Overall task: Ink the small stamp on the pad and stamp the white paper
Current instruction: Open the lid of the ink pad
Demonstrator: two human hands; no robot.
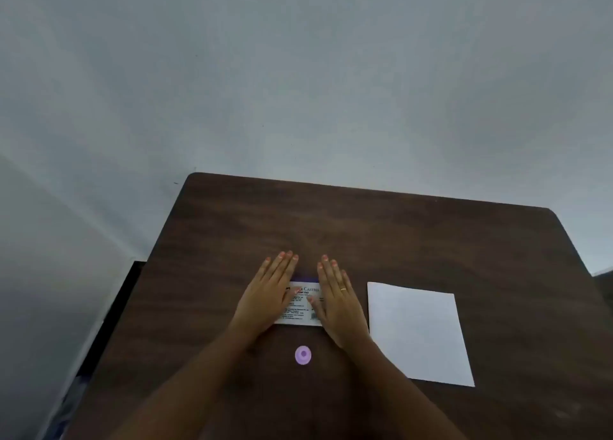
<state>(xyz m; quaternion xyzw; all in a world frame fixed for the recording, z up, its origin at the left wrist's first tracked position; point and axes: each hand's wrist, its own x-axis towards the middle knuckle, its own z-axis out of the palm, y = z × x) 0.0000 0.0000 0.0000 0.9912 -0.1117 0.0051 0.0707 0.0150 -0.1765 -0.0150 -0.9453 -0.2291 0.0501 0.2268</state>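
resting flat, fingers spread, left hand (270, 298) and right hand (336, 302) – hiding most of stamp pad (300, 305), label blurred

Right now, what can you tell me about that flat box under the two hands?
The stamp pad is a flat rectangular case lying closed on the dark wooden table. Its top carries a white printed label with a brand name, small text and a barcode; a purple edge shows at the far side. The left hand and right hand rest flat on its two ends, fingers stretched out, covering part of the label. The small purple stamp stands just nearer the person, apart from it, and the white paper lies to its right.
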